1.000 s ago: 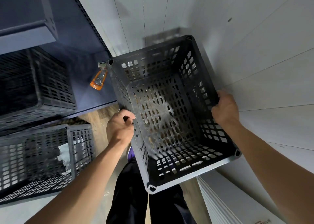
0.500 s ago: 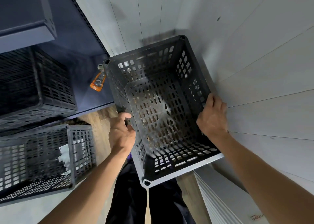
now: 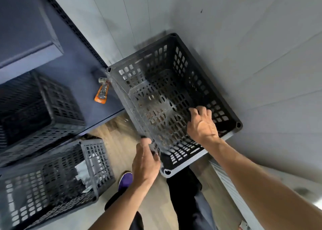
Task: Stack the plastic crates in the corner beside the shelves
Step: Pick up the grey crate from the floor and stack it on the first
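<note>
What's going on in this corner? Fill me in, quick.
A person is setting a black plastic crate into the corner where the white walls meet, right beside the blue shelves. The left hand is at the crate's near left wall; the right hand hangs open over its inside, fingers spread and gripping nothing. Two more crates wait on the left: one on the shelf, one lower down. A small orange object lies on the shelf.

Black perforated crate (image 3: 174, 97); orange-capped bottle (image 3: 101, 95); purple shoe (image 3: 125, 179); blue shelves (image 3: 31, 37).
</note>
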### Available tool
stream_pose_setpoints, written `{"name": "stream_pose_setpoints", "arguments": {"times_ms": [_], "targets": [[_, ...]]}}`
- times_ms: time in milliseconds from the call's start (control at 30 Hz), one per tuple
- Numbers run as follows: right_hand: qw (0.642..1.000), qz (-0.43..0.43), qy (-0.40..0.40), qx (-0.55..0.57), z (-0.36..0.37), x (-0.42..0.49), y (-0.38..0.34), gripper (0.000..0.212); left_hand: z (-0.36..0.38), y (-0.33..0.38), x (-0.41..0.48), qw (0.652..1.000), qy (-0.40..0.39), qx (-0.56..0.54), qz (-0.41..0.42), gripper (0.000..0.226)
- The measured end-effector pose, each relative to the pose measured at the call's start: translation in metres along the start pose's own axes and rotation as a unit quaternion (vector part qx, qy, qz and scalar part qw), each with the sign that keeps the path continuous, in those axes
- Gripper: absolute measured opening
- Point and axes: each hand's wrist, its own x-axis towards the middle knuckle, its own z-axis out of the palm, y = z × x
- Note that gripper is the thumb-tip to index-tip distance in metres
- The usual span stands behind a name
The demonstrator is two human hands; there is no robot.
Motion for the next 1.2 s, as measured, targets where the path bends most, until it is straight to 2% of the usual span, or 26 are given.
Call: {"name": "stream_pose_setpoints", "arguments": {"times_ms": [200, 300, 400, 567, 767, 900, 1033, 1200], "targets": [[0.997, 0.071, 0.006, 0.029, 0.047, -0.061, -0.029, 0.049, -0.019, -0.040, 0.003, 0.991, -0.086, -0.005, 0.101, 0.047], [0.991, 0.118, 0.028, 0.058, 0.079, -0.096, -0.046, 0.043, -0.030, -0.058, 0.006, 0.982, -0.134, -0.012, 0.131, 0.040], [0.988, 0.107, 0.088, 0.074, 0.105, -0.124, -0.060, 0.042, -0.037, -0.072, 0.013, 0.976, -0.156, 0.003, 0.149, 0.032], [0.968, 0.088, 0.213, 0.099, 0.131, -0.157, -0.072, 0.043, -0.031, -0.085, 0.011, 0.971, -0.183, 0.022, 0.153, 0.032], [0.940, 0.088, 0.275, 0.182, 0.159, -0.180, -0.065, 0.058, 0.012, -0.107, -0.009, 0.967, -0.210, 0.016, 0.145, 0.039], [0.919, 0.093, 0.282, 0.258, 0.193, -0.193, -0.051, 0.071, 0.046, -0.129, -0.018, 0.968, -0.211, 0.011, 0.135, 0.047], [0.913, 0.054, 0.274, 0.297, 0.232, -0.192, -0.033, 0.088, 0.085, -0.150, -0.012, 0.969, -0.200, 0.004, 0.146, 0.057], [0.916, 0.055, 0.260, 0.301, 0.298, -0.156, -0.007, 0.074, 0.132, -0.166, 0.015, 0.970, -0.174, -0.002, 0.169, 0.050]]}}
